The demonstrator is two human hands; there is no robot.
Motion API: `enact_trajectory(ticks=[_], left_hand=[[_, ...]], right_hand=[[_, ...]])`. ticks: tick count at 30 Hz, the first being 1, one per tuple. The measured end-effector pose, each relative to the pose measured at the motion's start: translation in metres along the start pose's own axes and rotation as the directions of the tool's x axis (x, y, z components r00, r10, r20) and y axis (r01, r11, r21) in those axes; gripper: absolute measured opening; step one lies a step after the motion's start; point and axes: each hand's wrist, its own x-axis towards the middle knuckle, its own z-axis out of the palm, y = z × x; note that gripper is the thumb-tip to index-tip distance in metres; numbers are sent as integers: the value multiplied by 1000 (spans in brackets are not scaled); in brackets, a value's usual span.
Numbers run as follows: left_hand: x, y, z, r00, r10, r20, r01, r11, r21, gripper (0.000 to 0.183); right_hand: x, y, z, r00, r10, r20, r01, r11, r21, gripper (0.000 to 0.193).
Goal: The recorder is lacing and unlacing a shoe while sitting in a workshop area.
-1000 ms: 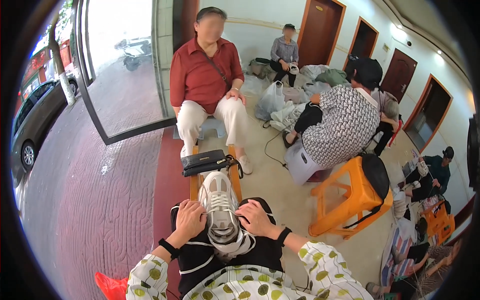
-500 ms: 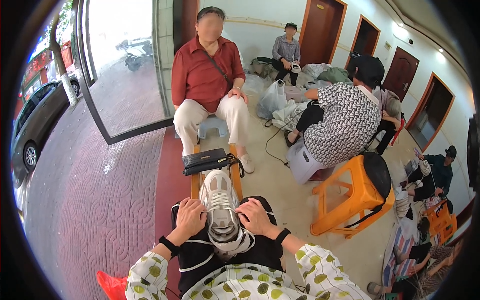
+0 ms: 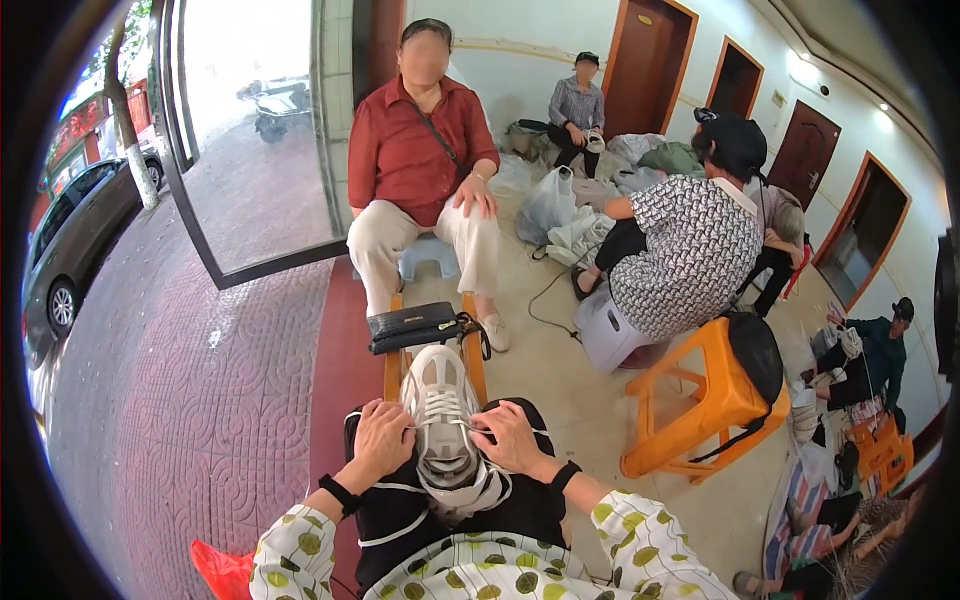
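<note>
A white, beige and grey sneaker (image 3: 446, 468) rests between my knees, its toe pointing away from me. White shoelaces (image 3: 441, 405) run across its upper. My left hand (image 3: 384, 438) is closed in a pinch on a lace at the shoe's left side. Opposite it, my right hand (image 3: 508, 436) pinches a lace at the right side. Both lace ends stretch out from the eyelets to my fingers. Loose white laces or straps (image 3: 490, 490) lie at the heel end, partly hidden by the shoe.
Beyond the shoe, a black purse (image 3: 412, 328) lies on a yellow-orange stool (image 3: 472, 358). A person in a red shirt (image 3: 420, 150) sits facing me. To the right stands an orange stool (image 3: 690, 405) with a black bag (image 3: 754, 352). Others sit among bags. A glass door (image 3: 262, 130) stands left.
My hands and the sneaker stay nearly in place, both laces still pinched. The view has shifted slightly. The hand of the person in red has shifted on the knee.
</note>
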Motion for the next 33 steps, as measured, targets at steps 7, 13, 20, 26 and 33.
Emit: enact_trajectory(ticks=[7, 13, 20, 26, 33], left_hand=[[-1, 3, 4, 1000, 3, -2, -3, 1000, 5, 9], [-3, 2, 0, 1000, 17, -10, -17, 1000, 25, 9], [2, 2, 3, 999, 33, -7, -33, 999, -16, 8], [3, 2, 0, 999, 26, -24, -26, 1000, 8, 7], [-3, 1, 1, 999, 52, -4, -52, 998, 19, 9]], right_hand=[[35, -11, 12, 959, 187, 214, -143, 968, -205, 71], [20, -8, 14, 995, -38, 96, 55, 982, -178, 59], [17, -11, 9, 996, -86, 32, 91, 977, -194, 49], [19, -11, 11, 996, -87, -6, 84, 980, -182, 47], [13, -15, 15, 998, -62, 21, 66, 974, -217, 46]])
